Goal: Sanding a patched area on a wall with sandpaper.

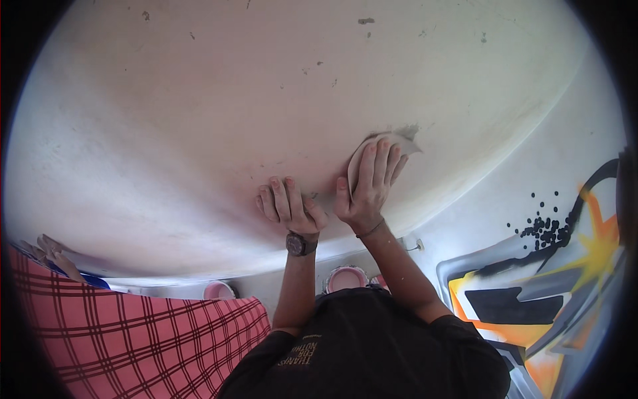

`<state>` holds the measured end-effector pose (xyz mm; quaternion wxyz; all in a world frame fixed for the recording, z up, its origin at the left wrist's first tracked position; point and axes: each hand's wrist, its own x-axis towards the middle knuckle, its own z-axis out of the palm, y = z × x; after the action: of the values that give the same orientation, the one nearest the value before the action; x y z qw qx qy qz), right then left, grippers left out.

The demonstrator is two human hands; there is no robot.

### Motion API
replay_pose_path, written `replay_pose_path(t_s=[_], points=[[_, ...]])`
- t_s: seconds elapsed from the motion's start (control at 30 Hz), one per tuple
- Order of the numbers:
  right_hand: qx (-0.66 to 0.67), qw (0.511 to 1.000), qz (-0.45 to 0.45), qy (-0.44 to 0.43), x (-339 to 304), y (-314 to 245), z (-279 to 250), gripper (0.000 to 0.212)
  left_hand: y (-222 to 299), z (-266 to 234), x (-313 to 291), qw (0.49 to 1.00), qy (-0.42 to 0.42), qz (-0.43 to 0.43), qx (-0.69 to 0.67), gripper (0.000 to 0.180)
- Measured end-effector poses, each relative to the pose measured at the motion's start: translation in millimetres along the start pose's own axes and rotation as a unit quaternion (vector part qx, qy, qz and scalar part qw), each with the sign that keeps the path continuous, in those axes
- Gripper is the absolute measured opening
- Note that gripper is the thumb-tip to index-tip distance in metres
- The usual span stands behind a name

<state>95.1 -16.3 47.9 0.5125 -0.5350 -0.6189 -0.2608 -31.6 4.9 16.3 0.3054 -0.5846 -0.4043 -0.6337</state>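
Note:
A pale, scuffed wall (199,100) fills most of the head view. My right hand (375,176) presses a whitish sheet of sandpaper (408,143) against it, fingers laid over the sheet and thumb out to the left. Dark grey patches show on the wall just beyond the sheet's upper edge. Lower and to the left, my left hand (289,205) rests on the same wall with its fingers stretched out and nothing in it. A dark wristwatch (300,245) is on my left wrist, and a thin band circles the right one. The sheet's underside is hidden.
Two round buckets with pinkish contents stand below, one bucket (218,290) left of my left forearm, another bucket (345,278) between my arms. A pink checked cloth (133,332) spreads at lower left, beside a crumpled pale cloth (54,256). A painted mural (518,306) covers the right wall.

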Motion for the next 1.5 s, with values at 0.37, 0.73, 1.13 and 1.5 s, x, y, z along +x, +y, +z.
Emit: replay_pose_path(t_s=[0.37, 0.73, 1.13, 1.5], points=[[-0.013, 0.999, -0.038, 0.033, -8.2, 14.3, 7.0, 0.071, 3.8, 4.5, -4.8, 1.0, -0.002, 0.011, 0.013, 0.048], [-0.043, 0.998, -0.053, -0.004, -11.9, 30.6, -7.2, 0.072, 12.0, 7.9, -10.0, 0.999, 0.001, 0.03, 0.04, 0.049], [-0.017, 1.0, -0.015, -0.01, -6.0, 29.7, -11.6, 0.069, 15.5, 13.4, -13.6, 0.999, -0.001, 0.022, 0.032, 0.05], [-0.005, 0.999, -0.009, -0.035, 15.0, 12.7, -20.4, 0.066, 9.9, 11.5, -9.7, 1.0, 0.011, -0.007, -0.006, 0.046]])
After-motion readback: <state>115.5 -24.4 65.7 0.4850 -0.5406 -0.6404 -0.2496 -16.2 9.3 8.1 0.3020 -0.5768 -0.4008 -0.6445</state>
